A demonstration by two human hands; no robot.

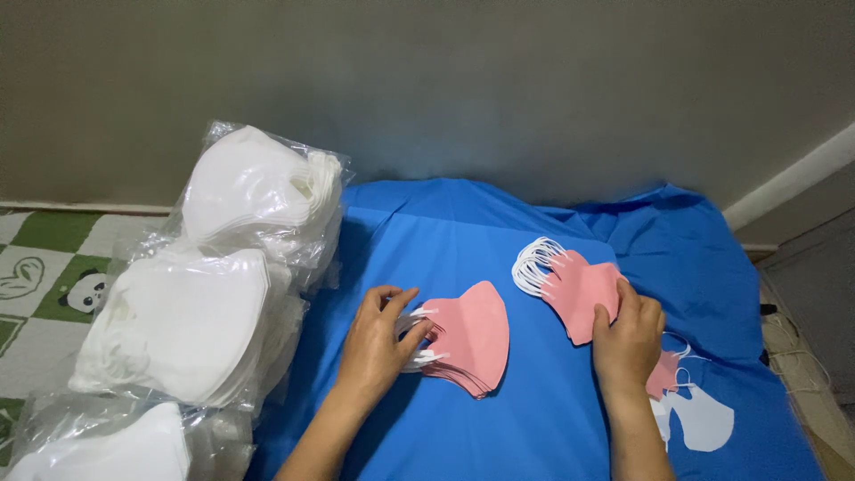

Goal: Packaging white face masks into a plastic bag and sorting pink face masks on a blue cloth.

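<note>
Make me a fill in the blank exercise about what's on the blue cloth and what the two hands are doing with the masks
1. The left hand rests on a stack of folded ____ face masks.
2. The masks lie on a ____ fabric cloth.
3. The right hand touches a second pink mask pile whose white ear loops point toward the ____.
4. Clear plastic bags to the left hold ____ masks.

Missing words: pink; blue; wall; white

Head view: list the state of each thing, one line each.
Left hand: fingers on the ear loops of the left pink mask stack, which lies flat.
Right hand: gripping the right pink mask stack, loops fanned out.
White mask bags: sealed, piled on the left.
Blue cloth: spread, wrinkled.
</note>
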